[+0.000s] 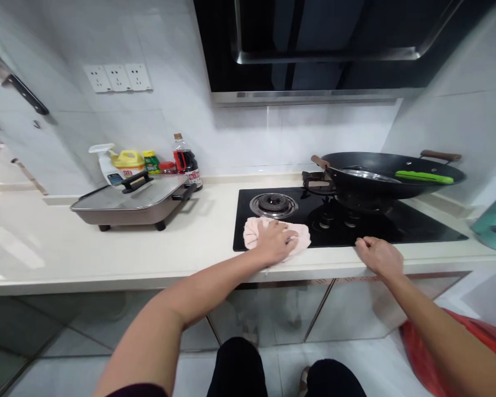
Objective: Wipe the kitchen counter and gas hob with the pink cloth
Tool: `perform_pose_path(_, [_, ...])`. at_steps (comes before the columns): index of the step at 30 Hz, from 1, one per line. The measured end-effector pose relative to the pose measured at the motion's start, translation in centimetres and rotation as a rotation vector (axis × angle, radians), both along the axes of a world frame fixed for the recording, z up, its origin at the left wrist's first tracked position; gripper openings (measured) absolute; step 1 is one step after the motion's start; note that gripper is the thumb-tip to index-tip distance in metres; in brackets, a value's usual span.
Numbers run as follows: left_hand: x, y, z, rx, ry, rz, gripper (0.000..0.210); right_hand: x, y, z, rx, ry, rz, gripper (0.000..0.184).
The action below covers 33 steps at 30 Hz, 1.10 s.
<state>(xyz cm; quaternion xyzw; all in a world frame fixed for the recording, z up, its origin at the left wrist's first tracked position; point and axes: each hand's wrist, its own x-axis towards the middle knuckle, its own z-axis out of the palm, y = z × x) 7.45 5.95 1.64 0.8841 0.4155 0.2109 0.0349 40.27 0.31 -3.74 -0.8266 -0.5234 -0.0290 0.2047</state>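
While L hand [273, 241] presses cloth [301, 234], R hand [378, 255] on counter [107, 248]

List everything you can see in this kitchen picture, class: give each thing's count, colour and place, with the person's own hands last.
cloth: 1, pink, on hob's front left corner, under left hand
hob: 1, black, set in counter
wok: 1, black, on right burner
spatula: 1, green, in wok
electric pan: 1, brown, lidded, on counter left
bottles: several, mixed, against wall
sockets: 3, white, on wall
left hand: on cloth
right hand: on counter edge
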Motion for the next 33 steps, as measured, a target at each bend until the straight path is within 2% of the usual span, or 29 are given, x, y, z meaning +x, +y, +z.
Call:
perform_pose_path(3, [3.8,-0.3,-0.2,-0.008,0.096,0.013,0.039,0.1,0.1,-0.1,0.009,0.008,-0.011,0.05])
perform_pose_path(6, [4.3,-0.5,0.0,-0.029,0.128,-0.015,0.042,0.1,0.1,-0.1,0.008,0.015,-0.013,0.05])
perform_pose_path(10, [0.6,-0.9,0.3,-0.013,0.123,-0.029,0.038,-0.1,-0.1,0.1,-0.014,-0.017,0.03,0.048])
perform_pose_path(12, [-2.1,-0.8,0.5,-0.003,0.123,0.053,0.043,-0.1,-0.2,0.0,0.0,-0.051,0.059,0.046])
perform_pose_path(15, [-5.6,0.5,1.1,-0.062,0.161,0.232,0.066,0.1,-0.1,-0.3,0.017,-0.069,0.093,0.044])
perform_pose_path(17, [-7.4,2.3,1.6,-0.129,0.191,0.343,0.075,0.2,-0.1,-0.6,0.034,-0.069,0.111,0.044])
perform_pose_path(20, [-9.1,6.1,2.2,-0.162,0.234,0.495,0.071,0.2,0.0,-0.8,0.089,-0.109,0.12,0.042])
perform_pose_path(24, [-9.9,12.0,2.4,-0.122,0.301,0.589,0.066,0.0,-0.2,-1.1,0.134,-0.171,0.135,0.042])
perform_pose_path(28, [-8.8,17.9,2.3,-0.073,0.291,0.708,0.06,0.0,-0.4,-1.3,0.166,-0.199,0.145,0.042])
perform_pose_path(33, [-5.8,25.0,2.4,-0.082,0.23,0.82,0.06,0.0,-0.5,-1.2,0.202,-0.207,0.213,0.042])
